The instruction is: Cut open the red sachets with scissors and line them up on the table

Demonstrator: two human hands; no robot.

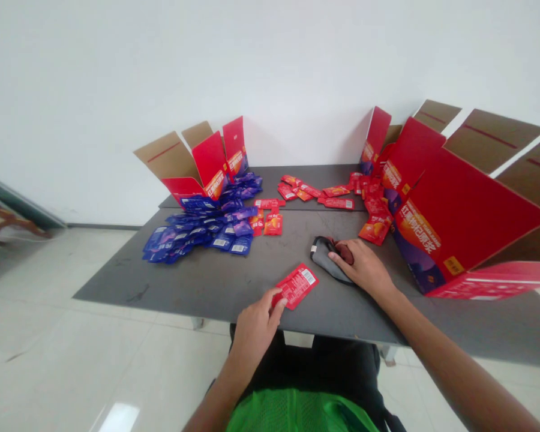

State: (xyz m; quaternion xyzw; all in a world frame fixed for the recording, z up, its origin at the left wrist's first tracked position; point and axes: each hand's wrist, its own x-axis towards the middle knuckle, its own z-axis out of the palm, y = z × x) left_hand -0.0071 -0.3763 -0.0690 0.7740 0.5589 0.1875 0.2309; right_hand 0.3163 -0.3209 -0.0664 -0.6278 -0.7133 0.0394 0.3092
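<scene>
My left hand (pixel 258 327) pinches the lower left corner of a red sachet (pixel 299 284), which shows a white barcode label and lies close over the table near its front edge. To the right, my right hand (pixel 364 264) grips a grey cloth piece (pixel 323 257) with black edging and a small white tag. Something brownish-red (pixel 344 252) bulges by those fingers; its kind I cannot make out. Beyond my left hand, two orange-red sachets (pixel 273 224) lie beside a heap of blue-purple sachets (pixel 198 225).
Open red cartons (pixel 454 210) stand along the right, with red sachets (pixel 377 210) spilling beside them. Another open carton (pixel 193 165) is at the back left. More red sachets (pixel 308 191) lie across the rear of the grey table (pixel 198 288), before a white wall.
</scene>
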